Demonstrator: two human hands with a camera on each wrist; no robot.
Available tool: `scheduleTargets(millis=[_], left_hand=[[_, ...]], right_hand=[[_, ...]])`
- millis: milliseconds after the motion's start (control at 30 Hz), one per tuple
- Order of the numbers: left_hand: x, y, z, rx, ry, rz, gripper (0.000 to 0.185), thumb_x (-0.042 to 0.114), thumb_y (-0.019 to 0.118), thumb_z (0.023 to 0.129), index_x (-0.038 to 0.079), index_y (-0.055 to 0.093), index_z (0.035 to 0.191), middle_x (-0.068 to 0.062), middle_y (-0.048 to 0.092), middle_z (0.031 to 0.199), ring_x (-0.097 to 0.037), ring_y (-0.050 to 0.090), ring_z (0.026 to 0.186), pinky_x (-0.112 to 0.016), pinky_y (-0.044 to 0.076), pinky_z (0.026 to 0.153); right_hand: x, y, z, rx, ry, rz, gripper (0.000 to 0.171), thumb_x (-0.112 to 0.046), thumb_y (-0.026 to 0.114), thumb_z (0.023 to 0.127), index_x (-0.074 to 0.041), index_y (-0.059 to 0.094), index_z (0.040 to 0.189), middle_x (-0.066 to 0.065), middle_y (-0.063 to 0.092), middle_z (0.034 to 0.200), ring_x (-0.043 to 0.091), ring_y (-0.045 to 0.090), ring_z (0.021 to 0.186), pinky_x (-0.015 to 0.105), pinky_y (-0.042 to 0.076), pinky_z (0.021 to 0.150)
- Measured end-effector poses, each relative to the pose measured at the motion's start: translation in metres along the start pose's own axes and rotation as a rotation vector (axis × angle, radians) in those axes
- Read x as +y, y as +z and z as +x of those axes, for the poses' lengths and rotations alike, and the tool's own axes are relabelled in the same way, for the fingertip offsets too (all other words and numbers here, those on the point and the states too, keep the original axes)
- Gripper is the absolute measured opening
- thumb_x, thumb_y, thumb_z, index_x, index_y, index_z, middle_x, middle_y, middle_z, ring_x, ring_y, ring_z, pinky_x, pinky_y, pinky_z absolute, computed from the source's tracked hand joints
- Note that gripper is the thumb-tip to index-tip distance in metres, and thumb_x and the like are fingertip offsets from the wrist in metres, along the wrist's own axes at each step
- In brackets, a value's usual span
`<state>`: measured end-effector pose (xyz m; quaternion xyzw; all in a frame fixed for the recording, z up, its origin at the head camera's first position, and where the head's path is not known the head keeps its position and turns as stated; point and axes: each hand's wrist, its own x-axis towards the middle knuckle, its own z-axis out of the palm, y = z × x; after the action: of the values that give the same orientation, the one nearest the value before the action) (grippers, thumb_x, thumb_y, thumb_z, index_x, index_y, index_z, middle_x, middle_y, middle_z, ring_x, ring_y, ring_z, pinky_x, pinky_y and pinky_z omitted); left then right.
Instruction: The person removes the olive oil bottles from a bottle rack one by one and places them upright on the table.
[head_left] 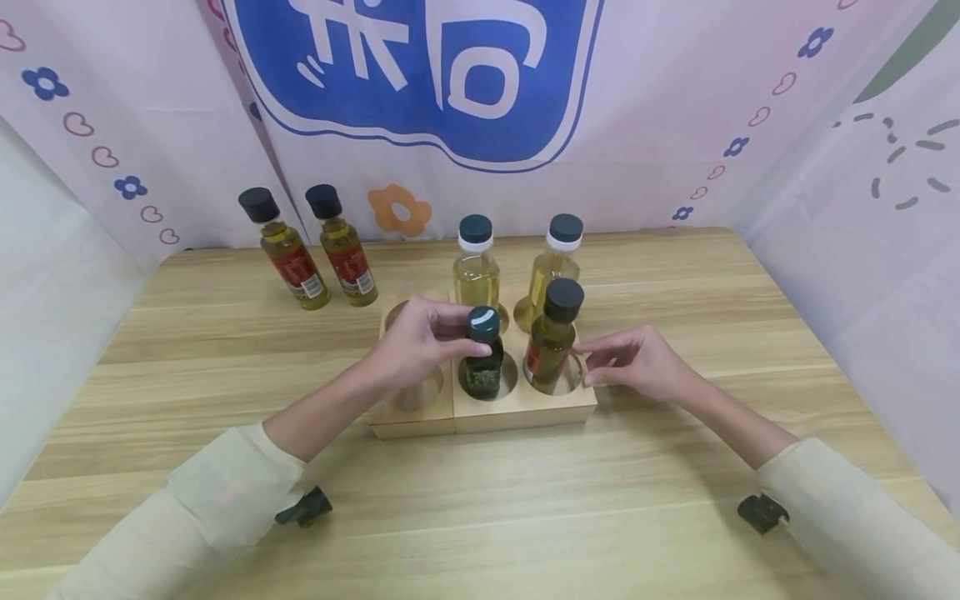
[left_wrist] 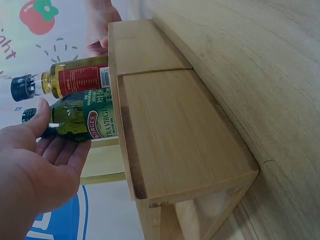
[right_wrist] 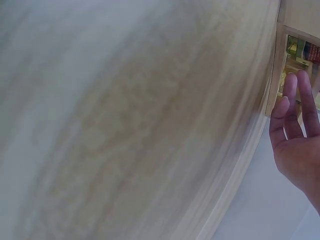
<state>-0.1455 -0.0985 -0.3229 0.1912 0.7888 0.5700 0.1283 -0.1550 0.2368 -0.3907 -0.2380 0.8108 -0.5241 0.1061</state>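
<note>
Two red-labelled oil bottles [head_left: 296,271] stand back-left on the table [head_left: 525,517], the left hand [head_left: 420,337] has its grip pinching the Borges olive oil bottle [head_left: 483,377] in the wooden rack's [head_left: 525,418] front middle hole, beside another red-labelled bottle [head_left: 550,350], pale-oil bottles [head_left: 477,279] partly hidden behind, and the right hand [head_left: 637,362] is loosely spread at the rack's end.

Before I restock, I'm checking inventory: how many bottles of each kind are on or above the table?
Red-labelled bottles: 3
White-collared bottles: 2
Dark green bottle: 1
Total: 6
</note>
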Motion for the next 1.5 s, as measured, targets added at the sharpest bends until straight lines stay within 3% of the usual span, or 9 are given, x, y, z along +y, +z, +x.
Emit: scheduleTargets(millis=[333, 800, 1233, 1500], left_hand=[[0.0010, 0.0009, -0.0006, -0.008, 0.013, -0.008, 0.037, -0.003, 0.080, 0.088, -0.007, 0.071, 0.124, -0.020, 0.074, 0.119, -0.030, 0.074, 0.108, -0.035, 0.061, 0.094], [0.0013, -0.0003, 0.0000, 0.037, -0.021, -0.001, 0.039, 0.000, 0.082, 0.087, -0.004, 0.071, 0.125, -0.018, 0.074, 0.119, -0.028, 0.075, 0.106, -0.035, 0.061, 0.094], [0.0060, -0.0012, -0.0009, 0.079, -0.002, -0.101, 0.039, -0.004, 0.081, 0.087, -0.004, 0.071, 0.124, -0.018, 0.075, 0.118, -0.028, 0.075, 0.105, -0.032, 0.062, 0.092], [0.0090, -0.0009, -0.0025, 0.099, 0.003, -0.112, 0.038, -0.005, 0.081, 0.086, -0.004, 0.072, 0.123, -0.017, 0.075, 0.118, -0.028, 0.075, 0.105, -0.032, 0.062, 0.092]], right_hand=[[0.0007, 0.0003, -0.0004, 0.002, -0.020, 0.008, 0.041, 0.008, 0.085, 0.077, 0.009, 0.072, 0.117, 0.021, 0.077, 0.100, 0.013, 0.075, 0.085, 0.028, 0.063, 0.075], [0.0006, 0.0005, -0.0007, 0.003, -0.010, 0.001, 0.041, 0.008, 0.085, 0.077, 0.009, 0.073, 0.117, 0.021, 0.077, 0.101, 0.012, 0.075, 0.086, 0.028, 0.064, 0.076], [0.0003, 0.0000, 0.0003, 0.003, 0.006, 0.013, 0.042, 0.008, 0.085, 0.078, 0.009, 0.072, 0.118, 0.021, 0.077, 0.102, 0.013, 0.075, 0.088, 0.027, 0.063, 0.080], [-0.0002, 0.0002, 0.0004, 0.006, 0.020, -0.002, 0.042, 0.006, 0.085, 0.079, 0.007, 0.073, 0.118, 0.020, 0.077, 0.103, 0.013, 0.075, 0.089, 0.027, 0.063, 0.079]])
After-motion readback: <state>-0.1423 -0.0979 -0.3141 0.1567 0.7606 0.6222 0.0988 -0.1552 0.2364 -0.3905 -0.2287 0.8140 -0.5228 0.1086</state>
